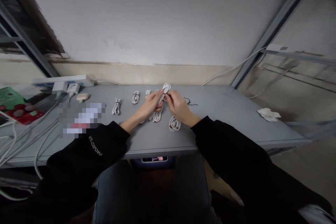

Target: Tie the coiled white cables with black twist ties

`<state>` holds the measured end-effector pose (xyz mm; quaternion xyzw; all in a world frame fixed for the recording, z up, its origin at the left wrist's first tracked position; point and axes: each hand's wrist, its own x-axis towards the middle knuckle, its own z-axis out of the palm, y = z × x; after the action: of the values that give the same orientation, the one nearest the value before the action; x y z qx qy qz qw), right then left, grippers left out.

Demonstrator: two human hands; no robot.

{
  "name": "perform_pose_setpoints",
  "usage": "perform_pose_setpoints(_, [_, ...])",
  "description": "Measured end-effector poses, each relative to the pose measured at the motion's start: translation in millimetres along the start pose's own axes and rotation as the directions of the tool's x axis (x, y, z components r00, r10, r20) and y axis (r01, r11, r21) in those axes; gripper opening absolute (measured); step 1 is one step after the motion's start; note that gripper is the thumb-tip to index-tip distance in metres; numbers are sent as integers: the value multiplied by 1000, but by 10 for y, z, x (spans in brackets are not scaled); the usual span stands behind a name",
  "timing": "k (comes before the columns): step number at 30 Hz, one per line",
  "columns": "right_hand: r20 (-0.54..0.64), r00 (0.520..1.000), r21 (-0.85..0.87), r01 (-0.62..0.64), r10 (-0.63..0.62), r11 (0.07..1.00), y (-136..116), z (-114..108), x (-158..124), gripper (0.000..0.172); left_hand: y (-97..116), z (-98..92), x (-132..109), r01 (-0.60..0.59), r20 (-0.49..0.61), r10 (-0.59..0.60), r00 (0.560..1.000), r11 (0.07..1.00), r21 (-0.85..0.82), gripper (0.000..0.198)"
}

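Coiled white cable (166,87), one: held at centre frame, closed left-hand (151,103) fingers around it; right-hand (180,106) fingers pinched it at the black tie. Further white coils (135,97) lay left of and below centre, some hidden behind the hands. Loose black ties (193,104) lay right of centre; power strip (88,81), left; crumpled tissue (268,114), far right; all on grey surface (223,112).

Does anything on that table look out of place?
Perhaps the crumpled white wad, possibly tissue, on the right of the table: it lies alone, away from the coiled cables. I see no spill.
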<state>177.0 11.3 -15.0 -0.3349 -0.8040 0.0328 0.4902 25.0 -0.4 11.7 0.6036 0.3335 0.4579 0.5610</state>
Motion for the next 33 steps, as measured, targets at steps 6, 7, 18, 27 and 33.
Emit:
perform_pose_setpoints(6, [10,999,-10,40,-40,999,4,-1,1,20,-21,-13,5,-13,26,13,1000,999,31,40])
perform_pose_setpoints(7, [10,999,-25,49,-48,998,7,-4,3,20,-16,-13,3,-15,27,14,1000,999,38,40])
perform_pose_setpoints(18, [9,989,-225,146,-148,963,127,-40,17,24,-111,-104,73,-272,48,268,962,945,184,22])
perform_pose_setpoints(27, [46,995,-113,94,-89,989,58,-27,32,20,-184,-121,69,-235,-69,274,959,909,344,7])
perform_pose_setpoints(33, [27,991,251,-136,133,958,-6,2,44,20,-204,-50,74,-261,-82,290,954,932,252,4])
